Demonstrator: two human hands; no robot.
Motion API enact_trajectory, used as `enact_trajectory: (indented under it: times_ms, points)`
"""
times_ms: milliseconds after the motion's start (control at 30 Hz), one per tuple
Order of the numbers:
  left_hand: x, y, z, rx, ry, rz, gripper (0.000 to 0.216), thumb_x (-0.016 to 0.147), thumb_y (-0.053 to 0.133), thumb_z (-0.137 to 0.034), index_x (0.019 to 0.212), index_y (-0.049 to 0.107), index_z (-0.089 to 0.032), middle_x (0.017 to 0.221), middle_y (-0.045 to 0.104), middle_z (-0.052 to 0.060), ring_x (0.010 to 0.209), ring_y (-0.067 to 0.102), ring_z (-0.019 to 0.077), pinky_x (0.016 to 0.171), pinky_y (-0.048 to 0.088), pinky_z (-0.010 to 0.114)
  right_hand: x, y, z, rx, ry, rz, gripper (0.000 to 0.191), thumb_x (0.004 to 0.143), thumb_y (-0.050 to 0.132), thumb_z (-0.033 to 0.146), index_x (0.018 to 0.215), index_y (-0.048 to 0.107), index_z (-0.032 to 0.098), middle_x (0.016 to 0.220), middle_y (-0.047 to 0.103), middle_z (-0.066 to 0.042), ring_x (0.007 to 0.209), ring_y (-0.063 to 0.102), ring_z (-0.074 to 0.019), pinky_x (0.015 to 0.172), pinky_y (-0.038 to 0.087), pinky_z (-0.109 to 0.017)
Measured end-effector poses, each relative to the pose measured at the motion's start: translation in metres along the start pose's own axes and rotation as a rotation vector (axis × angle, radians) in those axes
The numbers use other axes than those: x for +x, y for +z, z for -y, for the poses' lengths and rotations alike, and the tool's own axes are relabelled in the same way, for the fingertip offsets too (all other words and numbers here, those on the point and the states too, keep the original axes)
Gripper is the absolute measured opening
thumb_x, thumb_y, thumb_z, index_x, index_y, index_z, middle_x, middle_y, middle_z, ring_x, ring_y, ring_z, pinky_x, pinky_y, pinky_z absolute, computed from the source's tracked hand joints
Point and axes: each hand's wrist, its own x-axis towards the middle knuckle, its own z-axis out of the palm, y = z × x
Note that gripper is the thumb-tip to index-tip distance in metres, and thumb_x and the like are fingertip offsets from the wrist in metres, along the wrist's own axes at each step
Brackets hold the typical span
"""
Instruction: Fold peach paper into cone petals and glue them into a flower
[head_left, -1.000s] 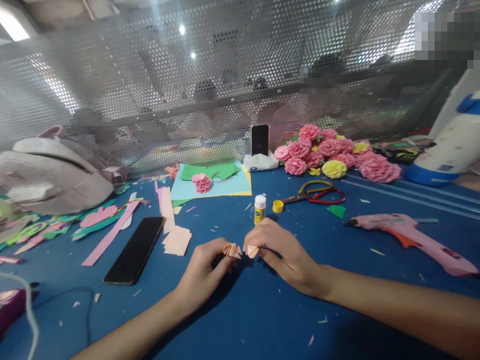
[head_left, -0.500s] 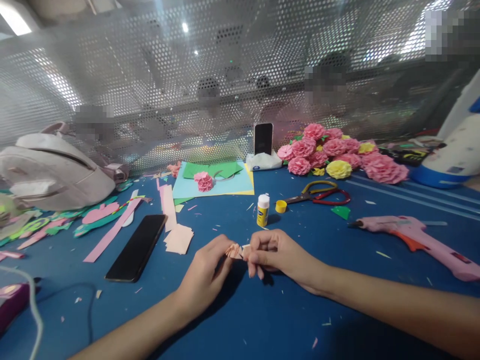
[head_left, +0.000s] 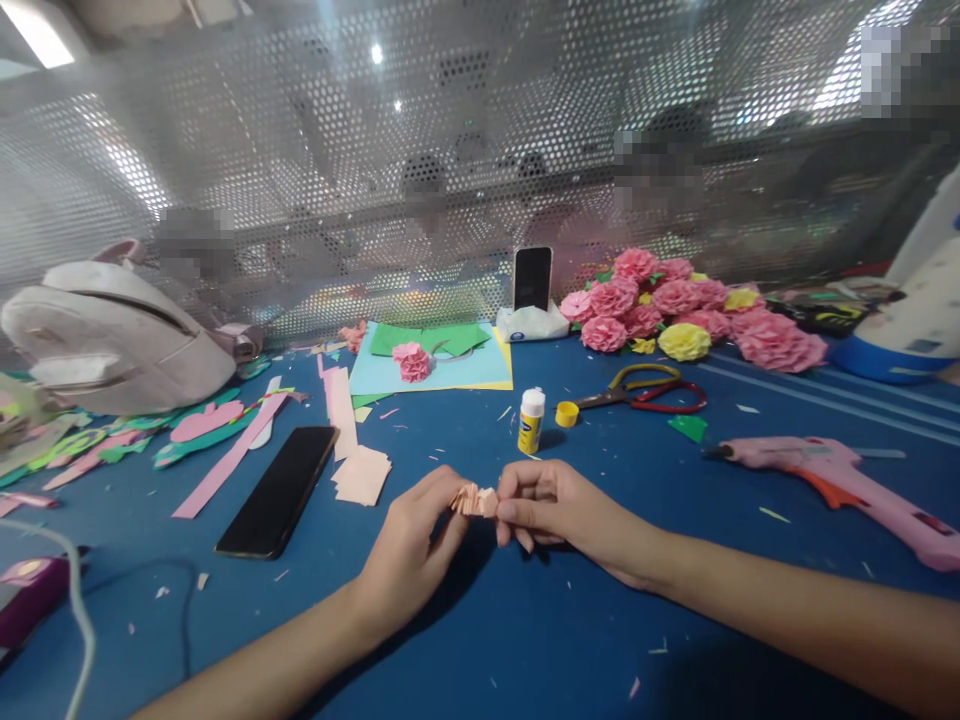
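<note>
A small pleated piece of peach paper point(head_left: 472, 499) is pinched between both my hands just above the blue table point(head_left: 525, 640). My left hand point(head_left: 412, 545) grips its left end with thumb and fingers closed. My right hand point(head_left: 551, 510) pinches its right end, fingers curled. An open glue stick point(head_left: 531, 421) stands just beyond my hands, its yellow cap point(head_left: 566, 413) lying beside it. A stack of peach paper squares point(head_left: 361, 475) lies to the left.
A black phone point(head_left: 277, 491) lies left of my hands. A pink glue gun point(head_left: 832, 476) lies at the right, scissors point(head_left: 645, 390) behind. Pink and yellow paper flowers point(head_left: 667, 310) are heaped at the back right. A pale bag point(head_left: 112, 335) and paper scraps sit at the left.
My two hands have come together, joining the separate peach paper pieces into one pleated bundle. The view has shifted slightly.
</note>
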Motion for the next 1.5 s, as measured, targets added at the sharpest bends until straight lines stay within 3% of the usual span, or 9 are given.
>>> enact_trajectory:
  times_ms: [933, 1333, 1500]
  points:
    - [0.0, 0.001, 0.001, -0.005, 0.004, -0.05, 0.015, 0.097, 0.043, -0.012, 0.087, 0.053, -0.018, 0.08, 0.054, 0.001, 0.072, 0.051, 0.0132, 0.067, 0.04, 0.022, -0.002, 0.0, 0.004, -0.043, -0.013, 0.001, 0.032, 0.08, 0.075, 0.04, 0.074, 0.059, 0.013, 0.069, 0.068, -0.002, 0.056, 0.053, -0.0063, 0.051, 0.035, -0.016]
    - [-0.001, 0.001, 0.003, 0.008, 0.024, 0.059, 0.017, 0.099, 0.041, -0.015, 0.088, 0.053, -0.016, 0.083, 0.053, 0.004, 0.073, 0.05, 0.0151, 0.066, 0.039, 0.025, -0.001, -0.003, 0.009, -0.037, 0.086, 0.046, 0.031, 0.081, 0.074, 0.039, 0.074, 0.056, 0.015, 0.063, 0.062, 0.001, 0.054, 0.049, -0.0057, 0.048, 0.028, -0.015]
    - [-0.001, 0.001, 0.001, 0.007, -0.009, 0.074, 0.019, 0.099, 0.039, -0.016, 0.086, 0.053, -0.017, 0.081, 0.053, 0.004, 0.071, 0.05, 0.015, 0.066, 0.039, 0.025, -0.001, 0.0, 0.011, -0.063, 0.109, 0.033, 0.029, 0.078, 0.076, 0.036, 0.074, 0.056, 0.015, 0.063, 0.062, 0.001, 0.055, 0.049, -0.0063, 0.05, 0.031, -0.016]
